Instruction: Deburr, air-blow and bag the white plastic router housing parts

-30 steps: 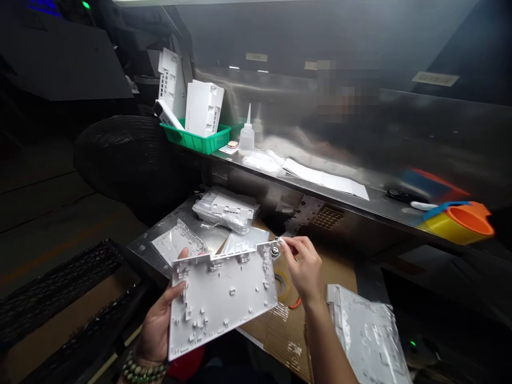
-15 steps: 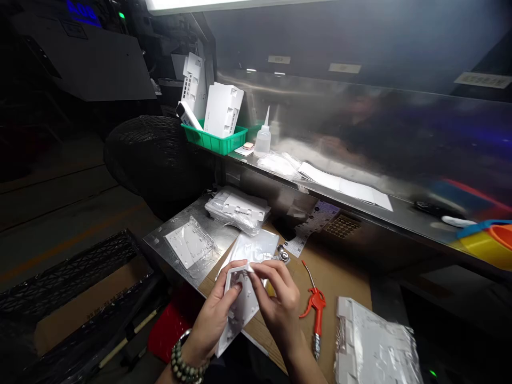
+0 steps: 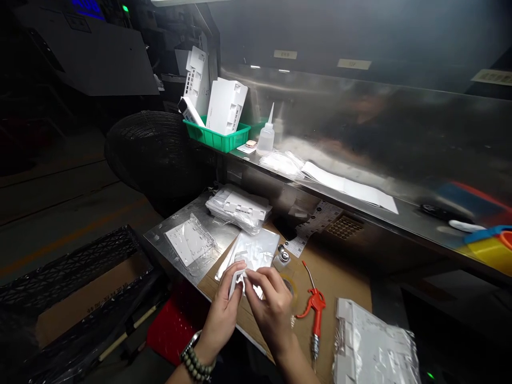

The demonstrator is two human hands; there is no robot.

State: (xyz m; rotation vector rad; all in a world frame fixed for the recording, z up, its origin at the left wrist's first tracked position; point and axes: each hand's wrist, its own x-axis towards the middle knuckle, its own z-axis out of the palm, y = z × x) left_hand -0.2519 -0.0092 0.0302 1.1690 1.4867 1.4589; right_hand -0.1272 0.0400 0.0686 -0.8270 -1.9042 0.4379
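Observation:
Both hands meet over the cardboard (image 3: 344, 282) on the bench. My left hand (image 3: 224, 301), with a beaded bracelet at the wrist, is closed on a white plastic part (image 3: 236, 277), seen nearly edge-on. The fingertips of my right hand (image 3: 270, 298) pinch at the part's upper corner; anything small between them is hidden. Just beyond the hands lie clear plastic bags (image 3: 256, 248). A small bottle with a metal top (image 3: 283, 257) and a red air gun (image 3: 317, 306) are to the right of them.
Bagged white parts lie at the back (image 3: 240, 205), left (image 3: 190, 240) and front right (image 3: 374, 341). The shelf bears a green bin (image 3: 224, 141), a squeeze bottle (image 3: 266, 137) and white sheets (image 3: 352, 188). A black crate (image 3: 132, 240) stands at the left.
The white part has turned between my hands, from its broad inner face showing to nearly edge-on. My left hand has shifted slightly right. The view has moved a little.

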